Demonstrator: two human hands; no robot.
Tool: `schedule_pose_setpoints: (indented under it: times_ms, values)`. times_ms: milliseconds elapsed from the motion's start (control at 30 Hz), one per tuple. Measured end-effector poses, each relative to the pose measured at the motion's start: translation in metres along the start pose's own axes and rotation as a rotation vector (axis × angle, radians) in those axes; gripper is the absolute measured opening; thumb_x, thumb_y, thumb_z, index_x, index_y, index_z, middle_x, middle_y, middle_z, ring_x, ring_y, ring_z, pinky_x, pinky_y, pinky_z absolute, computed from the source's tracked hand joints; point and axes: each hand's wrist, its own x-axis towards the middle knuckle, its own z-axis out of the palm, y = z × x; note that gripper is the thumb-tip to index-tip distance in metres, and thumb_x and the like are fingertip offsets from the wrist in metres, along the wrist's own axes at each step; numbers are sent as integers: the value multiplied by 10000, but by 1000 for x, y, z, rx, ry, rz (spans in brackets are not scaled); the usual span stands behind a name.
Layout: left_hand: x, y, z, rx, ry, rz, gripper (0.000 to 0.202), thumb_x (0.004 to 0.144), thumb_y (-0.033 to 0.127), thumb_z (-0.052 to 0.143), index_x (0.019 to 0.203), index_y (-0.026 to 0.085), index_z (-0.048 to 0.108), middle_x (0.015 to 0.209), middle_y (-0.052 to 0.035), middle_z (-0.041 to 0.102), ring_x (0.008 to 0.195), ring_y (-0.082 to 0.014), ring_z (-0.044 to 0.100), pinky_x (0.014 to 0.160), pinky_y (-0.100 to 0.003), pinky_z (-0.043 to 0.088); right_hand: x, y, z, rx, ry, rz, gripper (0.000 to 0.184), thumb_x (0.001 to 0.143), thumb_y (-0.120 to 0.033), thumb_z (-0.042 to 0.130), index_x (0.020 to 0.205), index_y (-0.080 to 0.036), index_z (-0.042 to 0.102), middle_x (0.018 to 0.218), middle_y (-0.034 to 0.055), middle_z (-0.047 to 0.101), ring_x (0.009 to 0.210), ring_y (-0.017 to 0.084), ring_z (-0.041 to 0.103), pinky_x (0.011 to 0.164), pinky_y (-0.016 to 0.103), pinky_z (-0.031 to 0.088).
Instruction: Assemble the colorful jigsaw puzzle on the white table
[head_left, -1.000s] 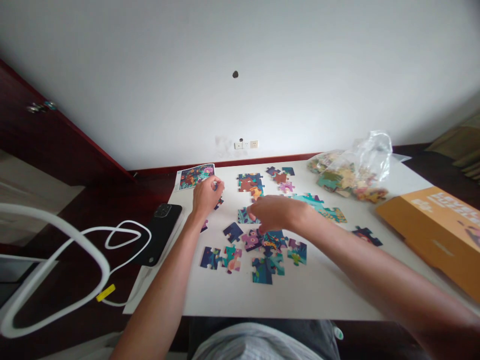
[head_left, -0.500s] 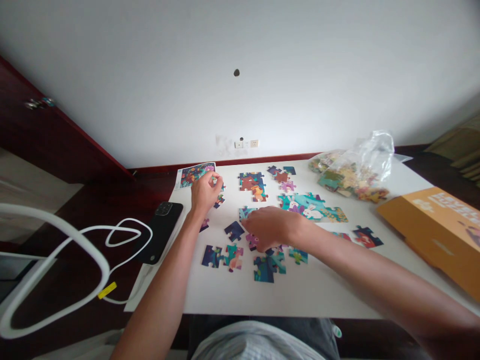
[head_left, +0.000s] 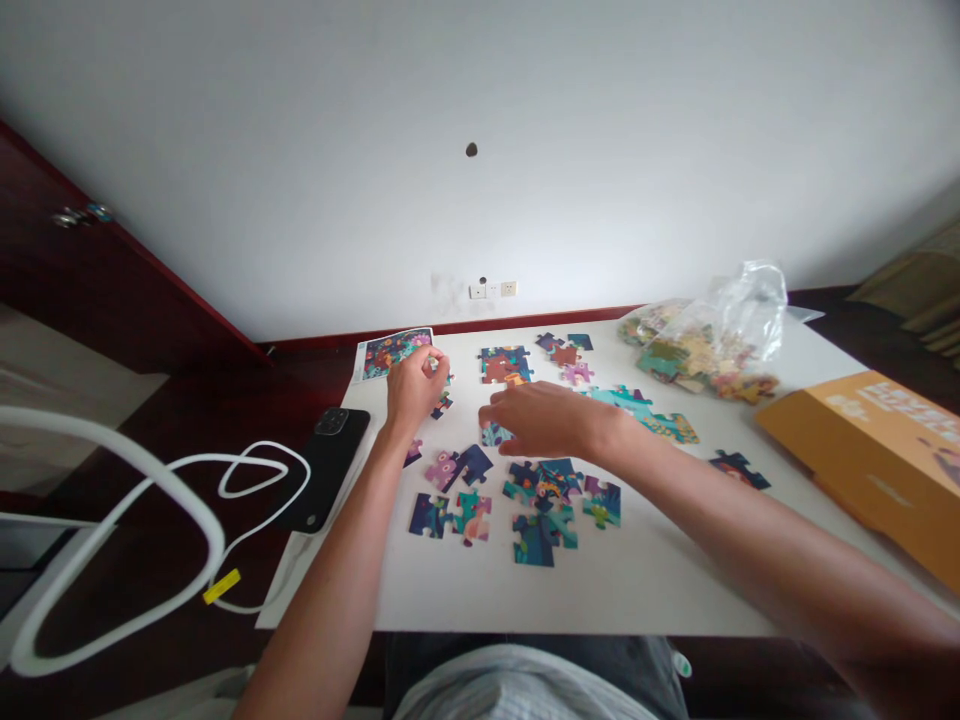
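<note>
- I see my hands apart above the white surface (head_left: 637, 585): the left hand (head_left: 415, 390) toward the far left corner, the right hand (head_left: 544, 420) near the middle.
- My left fingertips (head_left: 433, 363) are pinched together just beside the picture sheet (head_left: 394, 353). I cannot tell whether they hold anything.
- My right hand lies open, its fingers (head_left: 510, 420) over a teal puzzle piece (head_left: 493, 435), and appears to touch it.
- The other puzzle pieces lie flat on the surface in loose groups: a red-and-blue cluster (head_left: 505, 365) near the far edge, a teal strip (head_left: 645, 412) to the right, and a crowd (head_left: 544, 510) below my right hand.
- A dark piece (head_left: 739, 470) sits well apart on the right.
- A plastic bag (head_left: 720, 345) of more pieces rests at the far right corner, near an orange box (head_left: 862, 460).
- A black phone (head_left: 328, 470) lies left of the surface, beside a white cable (head_left: 202, 458).
</note>
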Motion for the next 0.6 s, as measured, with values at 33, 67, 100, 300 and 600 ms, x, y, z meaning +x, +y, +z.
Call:
schedule_pose_setpoints:
  times_ms: [33,67,100,300,600]
  values:
    - [0,1,0,-9,-17,-1,191,916,330,560,823,210,677,578,43,490,556,-141,456,605,-275,291,-4,1,-3,0,-7,33,337,930,-273,659,1255,-192,698,1188,133,731,1118,302,696,905,380,520]
    - [-1,2,1,-20,-37,-3,195,917,336,556,827,212,677,573,45,487,554,-142,461,606,-273,296,-9,1,-6,6,-14,59,338,935,-278,654,1259,-194,699,1186,133,735,1115,304,699,897,378,523]
    - [-2,4,3,-30,-58,-7,199,919,343,551,834,215,677,566,48,480,551,-144,464,607,-272,301,-14,0,-8,15,-16,80,342,940,-284,648,1268,-199,697,1191,133,736,1112,305,702,889,376,527]
    - [-17,23,18,-69,-214,94,231,944,382,541,859,227,689,511,69,389,501,-138,412,593,-268,280,-59,-23,1,150,0,93,337,947,-248,629,1273,-216,703,1161,119,745,1089,298,708,907,391,538]
    - [-25,38,18,-102,-269,128,244,955,410,550,857,239,694,474,73,383,443,-133,372,565,-274,262,-158,1,86,549,397,396,294,1026,-407,508,1193,-296,722,1214,56,751,1058,231,717,923,354,554]
